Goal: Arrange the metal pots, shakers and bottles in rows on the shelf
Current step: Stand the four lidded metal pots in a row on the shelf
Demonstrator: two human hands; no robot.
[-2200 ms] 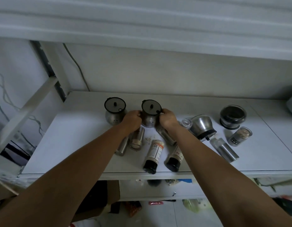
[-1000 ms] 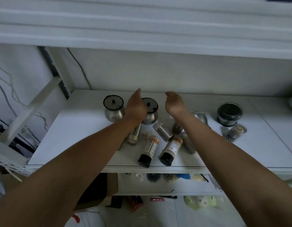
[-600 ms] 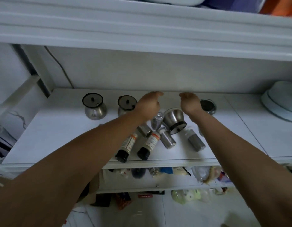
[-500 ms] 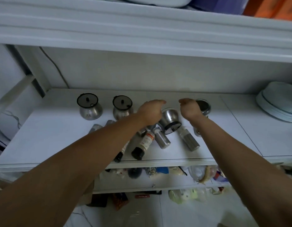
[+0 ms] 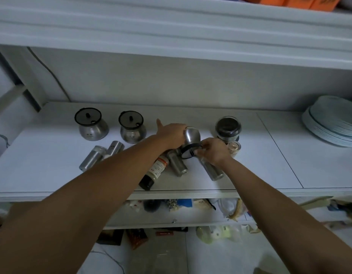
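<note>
On the shelf (image 5: 52, 175), two lidded pots (image 5: 91, 124) stand upright, left of the tipped pot (image 5: 191, 139). Shakers (image 5: 92, 158) and a bottle (image 5: 154, 171) lie in front. The left hand (image 5: 172, 135) has its grip wrapped on the tipped pot's body; the right hand (image 5: 212, 150) pinches its black rim. Plates (image 5: 331, 121) sit far right.

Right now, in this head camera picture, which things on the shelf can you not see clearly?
- Tipped metal pot: the left hand covers its base and the right hand part of its rim.
- Labelled bottle: the left forearm hides its upper end; the print is too small to read.
- Small glass jar: partly behind the right hand.
- Stack of plates: cut off by the right edge.
</note>
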